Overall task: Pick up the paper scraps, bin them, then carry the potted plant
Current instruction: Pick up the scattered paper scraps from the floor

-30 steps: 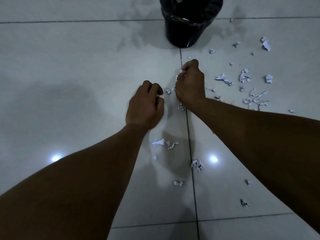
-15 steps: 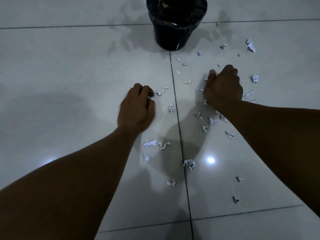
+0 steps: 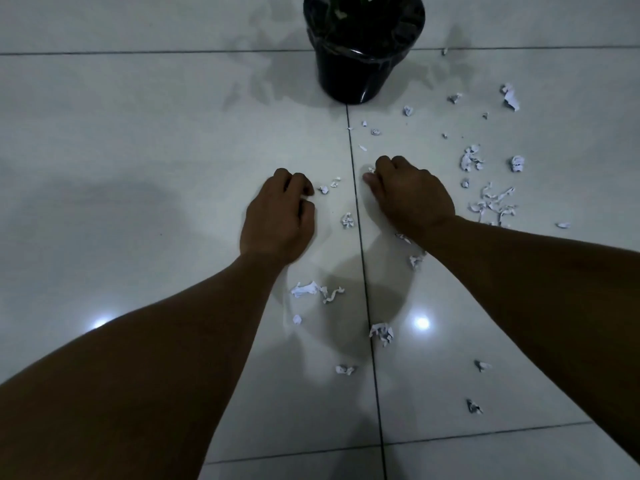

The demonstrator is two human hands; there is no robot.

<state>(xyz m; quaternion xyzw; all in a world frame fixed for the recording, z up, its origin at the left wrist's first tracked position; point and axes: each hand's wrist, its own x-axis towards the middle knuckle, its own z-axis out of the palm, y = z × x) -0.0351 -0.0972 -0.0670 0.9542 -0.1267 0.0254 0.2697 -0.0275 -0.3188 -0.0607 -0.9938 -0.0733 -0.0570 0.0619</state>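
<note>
I saw the tiled floor (image 3: 138, 168) strewn with paper scraps (image 3: 491, 202), the black bin (image 3: 360, 74) ahead. My left hand (image 3: 277, 220) was curled shut, contents hidden; my right hand (image 3: 412, 195) was pinched on a small scrap (image 3: 371, 170) by the grout line

Both forearms are bare from the frame edge down to the wrists, with no sleeves in view. The left hand (image 3: 277, 216) and right hand (image 3: 412, 199) are bare too, ungloved.
</note>
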